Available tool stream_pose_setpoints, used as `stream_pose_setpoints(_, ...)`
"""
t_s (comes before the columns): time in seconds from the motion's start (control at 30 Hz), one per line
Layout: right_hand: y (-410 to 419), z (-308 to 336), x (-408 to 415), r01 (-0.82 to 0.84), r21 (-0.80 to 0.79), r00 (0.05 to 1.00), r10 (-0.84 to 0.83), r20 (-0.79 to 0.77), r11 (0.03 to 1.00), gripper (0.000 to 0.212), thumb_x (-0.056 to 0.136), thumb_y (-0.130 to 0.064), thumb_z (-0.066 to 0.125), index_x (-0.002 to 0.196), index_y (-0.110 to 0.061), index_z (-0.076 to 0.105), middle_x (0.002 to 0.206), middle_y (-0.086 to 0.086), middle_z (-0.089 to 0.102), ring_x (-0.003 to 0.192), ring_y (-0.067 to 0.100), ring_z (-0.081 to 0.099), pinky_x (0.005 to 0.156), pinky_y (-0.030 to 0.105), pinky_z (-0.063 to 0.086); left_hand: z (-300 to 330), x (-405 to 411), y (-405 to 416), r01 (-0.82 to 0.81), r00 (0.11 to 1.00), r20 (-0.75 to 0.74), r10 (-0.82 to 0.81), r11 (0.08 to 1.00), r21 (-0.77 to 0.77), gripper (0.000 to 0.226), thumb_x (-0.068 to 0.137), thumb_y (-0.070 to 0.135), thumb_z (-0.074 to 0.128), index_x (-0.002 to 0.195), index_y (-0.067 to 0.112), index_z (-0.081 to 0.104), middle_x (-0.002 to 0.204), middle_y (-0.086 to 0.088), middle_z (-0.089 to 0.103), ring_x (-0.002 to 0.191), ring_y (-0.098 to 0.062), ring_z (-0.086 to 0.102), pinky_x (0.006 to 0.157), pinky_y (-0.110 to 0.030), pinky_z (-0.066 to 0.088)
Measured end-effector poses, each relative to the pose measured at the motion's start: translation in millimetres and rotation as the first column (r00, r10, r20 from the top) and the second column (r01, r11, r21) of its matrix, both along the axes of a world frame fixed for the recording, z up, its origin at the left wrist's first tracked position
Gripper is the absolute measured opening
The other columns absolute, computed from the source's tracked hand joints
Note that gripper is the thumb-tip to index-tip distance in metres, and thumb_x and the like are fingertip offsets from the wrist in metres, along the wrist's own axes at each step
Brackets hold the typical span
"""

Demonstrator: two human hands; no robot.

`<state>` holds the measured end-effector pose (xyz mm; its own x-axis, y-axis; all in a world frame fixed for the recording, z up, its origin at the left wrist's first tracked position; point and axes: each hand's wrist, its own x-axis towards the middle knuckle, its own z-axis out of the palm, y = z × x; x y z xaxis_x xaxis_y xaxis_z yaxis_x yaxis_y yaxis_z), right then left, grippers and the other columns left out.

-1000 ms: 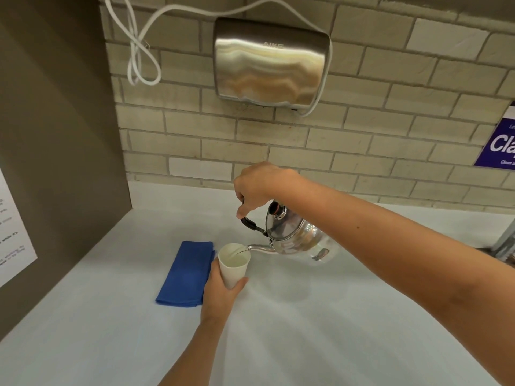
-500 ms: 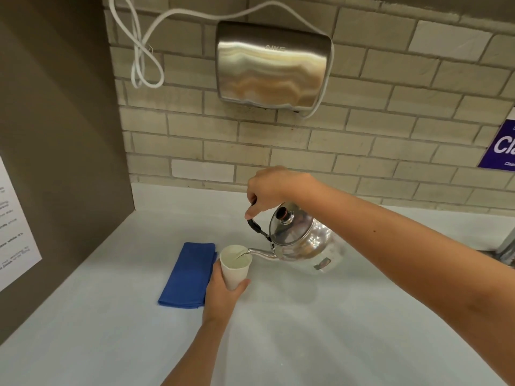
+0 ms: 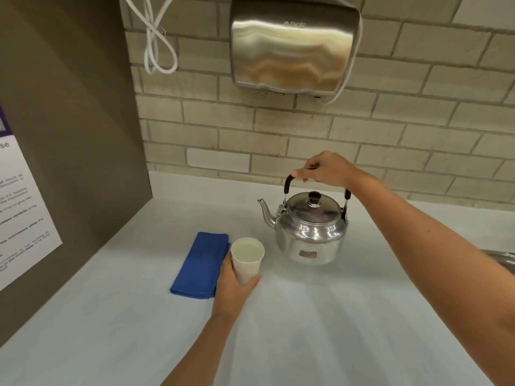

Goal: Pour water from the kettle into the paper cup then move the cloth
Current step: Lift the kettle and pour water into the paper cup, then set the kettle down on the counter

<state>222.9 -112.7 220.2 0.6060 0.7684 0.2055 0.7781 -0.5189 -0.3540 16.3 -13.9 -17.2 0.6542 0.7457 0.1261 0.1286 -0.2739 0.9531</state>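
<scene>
A shiny steel kettle (image 3: 310, 228) stands upright on the white counter (image 3: 306, 330), spout pointing left. My right hand (image 3: 326, 169) grips its arched handle from above. A white paper cup (image 3: 247, 259) with water in it stands left of the kettle, with my left hand (image 3: 232, 285) wrapped around its lower side. A folded blue cloth (image 3: 202, 264) lies flat on the counter just left of the cup, partly behind my left hand.
A steel hand dryer (image 3: 292, 45) hangs on the brick wall above, with a looped white cord (image 3: 154, 37) beside it. A brown side panel (image 3: 69, 121) with a paper notice (image 3: 22, 213) closes off the left. A metal edge (image 3: 501, 259) shows at far right.
The kettle has tipped back from pouring over the cup to upright, and has moved right, away from the cup. My left hand stays on the cup.
</scene>
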Motion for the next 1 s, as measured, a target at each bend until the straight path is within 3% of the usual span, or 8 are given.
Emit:
stream_pose_setpoints(0.13,19,-23,16,0.013,0.112,0.998,-0.006,-0.062,0.994,0.035,0.076,-0.059,0.064,0.059,-0.028,0.066,0.061,0.007,0.052,0.057,0.017,0.046,0.059,0.029,0.036,-6,-1,2,0.009,1.000,0.027,-0.009,1.000,-0.013,0.080,0.068,0.019,0.079,0.136,0.018,0.036,0.129,0.000,0.054,0.118,-0.017,0.051,0.103,-0.045,0.045)
stream_pose_setpoints(0.23,37,-40,24,0.030,0.149,0.995,-0.015,-0.099,0.988,0.039,0.077,-0.057,0.064,0.067,-0.020,0.071,0.054,0.002,0.045,0.049,0.015,0.039,0.053,0.028,0.031,-9,-1,3,0.010,1.000,0.010,-0.010,1.000,-0.015,0.075,0.069,0.021,0.078,0.133,0.020,0.039,0.125,0.001,0.056,0.115,-0.016,0.053,0.101,-0.046,0.047)
stream_pose_setpoints(0.37,63,-57,28,0.031,0.112,0.993,-0.018,-0.114,0.993,0.042,0.079,-0.056,0.063,0.077,-0.015,0.073,0.054,-0.002,0.049,0.051,0.011,0.043,0.055,0.027,0.034,-11,0,2,0.000,1.000,0.005,0.000,1.000,-0.003,0.071,0.069,0.023,0.078,0.130,0.019,0.042,0.120,0.003,0.057,0.111,-0.012,0.055,0.099,-0.041,0.048)
stream_pose_setpoints(0.6,94,-81,32,0.030,0.068,0.992,-0.022,-0.124,0.997,0.042,0.080,-0.058,0.060,0.077,-0.018,0.072,0.049,-0.004,0.045,0.046,0.010,0.041,0.050,0.025,0.033,-12,0,4,-0.009,1.000,-0.008,0.009,1.000,0.013,0.071,0.070,0.023,0.078,0.130,0.017,0.042,0.119,0.004,0.056,0.109,-0.010,0.054,0.095,-0.028,0.046)
stream_pose_setpoints(0.73,99,-85,37,0.040,0.045,0.992,-0.034,-0.124,0.998,0.044,0.081,-0.060,0.058,0.080,-0.019,0.072,0.053,-0.002,0.047,0.048,0.012,0.043,0.056,0.027,0.036,-14,0,4,-0.014,1.000,-0.012,0.014,1.000,0.022,0.071,0.069,0.024,0.079,0.129,0.018,0.042,0.119,0.004,0.056,0.110,-0.010,0.054,0.095,-0.028,0.047)
stream_pose_setpoints(0.9,100,-86,40,0.042,0.056,0.992,-0.034,-0.121,0.998,0.043,0.080,-0.060,0.058,0.077,-0.019,0.070,0.060,0.001,0.053,0.060,0.018,0.051,0.054,0.026,0.035,-16,1,5,-0.017,1.000,-0.016,0.018,1.000,0.020,0.072,0.069,0.025,0.079,0.130,0.020,0.041,0.121,0.003,0.057,0.110,-0.011,0.054,0.095,-0.029,0.047)
stream_pose_setpoints(1.0,99,-85,38,0.042,0.037,0.994,-0.038,-0.104,0.998,0.048,0.081,-0.060,0.057,0.090,-0.015,0.072,0.063,-0.001,0.056,0.069,0.019,0.055,0.057,0.027,0.039,-15,1,5,-0.019,1.000,-0.013,0.020,1.000,0.019,0.073,0.068,0.025,0.080,0.130,0.023,0.040,0.120,0.008,0.056,0.111,-0.008,0.053,0.090,-0.021,0.046)
